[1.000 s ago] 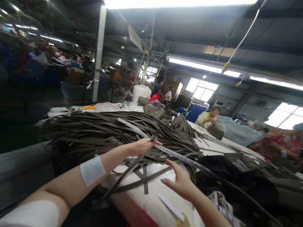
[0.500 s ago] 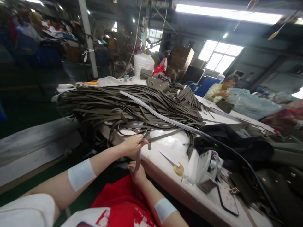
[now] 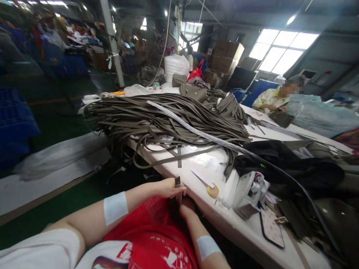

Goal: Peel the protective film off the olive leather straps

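Observation:
My left hand (image 3: pixel 170 187) is closed, pinching a dark olive-brown strap (image 3: pixel 177 181) whose short end sticks up above the fingers. Just below it, at the table's edge, is my right hand (image 3: pixel 187 208), closed around the lower run of the strap; its fingertips are partly hidden. A large heap of similar straps (image 3: pixel 168 116) covers the table in front of my hands. One loose strap curves out over the near edge. Across the heap lies a long grey tube-like strip (image 3: pixel 196 139).
On the white table (image 3: pixel 202 200) are a pointed white blade (image 3: pixel 201 178), a yellow roll (image 3: pixel 212 190), an open bag (image 3: pixel 249 194), a phone-like object (image 3: pixel 271 228) and black cloth (image 3: pixel 269 160). A co-worker (image 3: pixel 276 97) sits across at right. Wrapped sheeting (image 3: pixel 61 157) lies on the left.
Both hands have moved down and slightly right, away from the strap heap and closer to my body. The strap in them has come along. My view has shifted a little.

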`<state>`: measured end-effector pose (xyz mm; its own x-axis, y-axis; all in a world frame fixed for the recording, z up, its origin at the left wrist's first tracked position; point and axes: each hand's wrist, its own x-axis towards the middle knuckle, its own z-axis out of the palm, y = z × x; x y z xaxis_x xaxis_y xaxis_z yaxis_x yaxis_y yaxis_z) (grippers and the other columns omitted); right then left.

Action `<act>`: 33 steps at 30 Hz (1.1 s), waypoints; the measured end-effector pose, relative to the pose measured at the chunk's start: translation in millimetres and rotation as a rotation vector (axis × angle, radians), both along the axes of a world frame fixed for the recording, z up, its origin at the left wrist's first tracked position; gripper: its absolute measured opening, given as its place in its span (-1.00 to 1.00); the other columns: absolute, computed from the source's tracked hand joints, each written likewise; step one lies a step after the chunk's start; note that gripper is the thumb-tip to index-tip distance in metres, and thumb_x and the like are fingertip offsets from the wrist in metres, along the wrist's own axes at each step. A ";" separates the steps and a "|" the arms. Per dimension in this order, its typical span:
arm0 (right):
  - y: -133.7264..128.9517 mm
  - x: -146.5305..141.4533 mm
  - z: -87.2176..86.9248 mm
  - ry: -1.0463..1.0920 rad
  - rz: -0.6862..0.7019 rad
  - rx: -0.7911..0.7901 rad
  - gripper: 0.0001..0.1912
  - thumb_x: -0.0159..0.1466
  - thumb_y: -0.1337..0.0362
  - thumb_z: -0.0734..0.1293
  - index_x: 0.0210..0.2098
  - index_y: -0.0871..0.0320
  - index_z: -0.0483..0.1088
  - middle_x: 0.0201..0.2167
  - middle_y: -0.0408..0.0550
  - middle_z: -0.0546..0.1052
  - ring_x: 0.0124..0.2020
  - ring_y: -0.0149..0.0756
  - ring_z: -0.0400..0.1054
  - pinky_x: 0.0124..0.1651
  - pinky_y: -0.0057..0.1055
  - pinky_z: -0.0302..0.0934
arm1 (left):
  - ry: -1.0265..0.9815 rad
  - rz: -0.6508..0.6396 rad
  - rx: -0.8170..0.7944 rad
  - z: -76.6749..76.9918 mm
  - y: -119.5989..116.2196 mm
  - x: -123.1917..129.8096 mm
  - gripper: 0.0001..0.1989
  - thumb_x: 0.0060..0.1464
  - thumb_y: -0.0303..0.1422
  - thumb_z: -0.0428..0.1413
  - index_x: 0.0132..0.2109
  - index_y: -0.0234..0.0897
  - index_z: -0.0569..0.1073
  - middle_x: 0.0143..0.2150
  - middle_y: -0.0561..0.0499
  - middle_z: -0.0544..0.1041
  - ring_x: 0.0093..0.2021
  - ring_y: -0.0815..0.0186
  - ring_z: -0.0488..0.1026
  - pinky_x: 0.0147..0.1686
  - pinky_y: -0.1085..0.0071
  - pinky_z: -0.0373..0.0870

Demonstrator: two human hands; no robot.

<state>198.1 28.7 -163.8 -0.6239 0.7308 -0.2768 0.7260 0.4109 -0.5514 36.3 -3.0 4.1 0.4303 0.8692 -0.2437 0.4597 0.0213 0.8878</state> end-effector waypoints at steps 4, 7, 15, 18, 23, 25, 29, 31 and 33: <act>-23.5 98.4 5.6 -0.072 -0.118 -0.198 -0.86 0.17 0.25 0.44 -0.44 0.21 0.52 -0.46 0.03 0.59 -0.37 -0.14 0.52 -0.24 -0.26 0.38 | -0.068 -0.117 -0.170 -21.4 -0.7 13.0 -0.35 0.20 0.18 -0.16 -0.15 -0.29 0.53 -0.63 0.14 0.29 -0.64 0.42 0.24 -0.57 0.52 0.21; -39.9 129.0 37.1 0.087 -0.182 -0.244 -0.53 0.03 0.16 0.51 -0.08 0.16 0.51 -0.08 0.11 0.58 -0.04 -0.02 0.47 0.02 -0.20 0.31 | -0.214 -0.204 -0.246 -21.7 1.0 24.9 -0.32 0.17 0.21 -0.13 -0.11 -0.30 0.55 -0.61 0.13 0.30 -0.63 0.42 0.23 -0.58 0.51 0.21; -57.1 113.4 107.4 0.777 -0.520 -0.609 -0.42 0.29 -0.20 0.20 -0.25 0.24 0.46 -0.71 -0.20 0.39 -0.77 -0.49 0.17 -0.68 -0.57 0.01 | -0.528 -0.248 -0.373 -9.5 41.7 67.9 -0.32 0.11 0.20 -0.03 -0.08 -0.36 0.54 -0.67 0.17 0.24 -0.70 0.48 0.09 -0.69 0.54 0.00; -59.7 134.0 115.3 0.732 -0.581 -0.509 -0.49 0.31 -0.13 0.23 -0.24 0.24 0.44 -0.70 -0.21 0.40 -0.80 -0.55 0.12 -0.71 -0.61 -0.13 | -0.512 -0.073 -0.397 -9.2 57.7 82.7 -0.22 0.14 0.25 -0.18 -0.12 -0.39 0.55 -0.62 0.09 0.34 -0.66 0.44 0.20 -0.67 0.54 0.09; -72.4 160.9 123.6 0.802 -0.698 -0.465 -0.49 0.35 -0.13 0.16 -0.20 0.22 0.40 -0.66 -0.19 0.45 -0.80 -0.53 0.16 -0.72 -0.61 -0.12 | -0.416 -0.039 -0.328 -9.9 56.8 125.5 -0.21 0.17 0.23 -0.21 -0.15 -0.40 0.58 -0.49 -0.03 0.48 -0.54 0.36 0.35 -0.53 0.45 0.28; -79.9 165.0 123.7 0.819 -0.757 -0.409 -0.49 0.35 -0.14 0.14 -0.27 0.21 0.38 -0.67 -0.19 0.45 -0.79 -0.52 0.20 -0.70 -0.61 -0.05 | -0.470 -0.066 -0.285 -9.5 50.0 143.3 -0.24 0.19 0.20 -0.19 -0.12 -0.38 0.59 -0.35 -0.09 0.55 -0.37 0.28 0.45 -0.34 0.37 0.39; -95.3 171.2 125.1 0.852 -0.879 -0.270 -0.48 0.35 -0.15 0.14 -0.35 0.20 0.36 -0.68 -0.17 0.45 -0.76 -0.51 0.24 -0.66 -0.60 0.04 | -0.612 -0.124 -0.344 -7.9 39.4 170.8 -0.28 0.24 0.14 -0.19 -0.09 -0.40 0.58 -0.19 -0.17 0.60 -0.14 0.14 0.51 -0.04 0.20 0.39; -102.1 174.2 129.0 0.868 -0.929 -0.252 -0.47 0.34 -0.17 0.15 -0.33 0.20 0.38 -0.69 -0.19 0.44 -0.77 -0.51 0.20 -0.68 -0.59 0.02 | -0.627 -0.178 -0.362 -7.5 35.6 181.6 -0.29 0.24 0.14 -0.18 -0.09 -0.40 0.58 -0.13 -0.19 0.61 -0.09 0.11 0.51 0.02 0.18 0.38; -107.5 176.2 134.4 0.868 -0.972 -0.228 -0.46 0.32 -0.18 0.17 -0.35 0.20 0.39 -0.73 -0.22 0.38 -0.79 -0.53 0.12 -0.70 -0.59 -0.04 | -0.602 -0.244 -0.314 -8.3 30.6 191.6 -0.29 0.24 0.14 -0.18 -0.09 -0.39 0.58 -0.09 -0.18 0.60 -0.05 0.12 0.50 0.06 0.21 0.35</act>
<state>374.3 -78.9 -29.4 0.0888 0.9687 -0.2319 0.0481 -0.2367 -0.9704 227.8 27.5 -4.2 0.7413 0.6593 -0.1257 -0.0835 0.2764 0.9574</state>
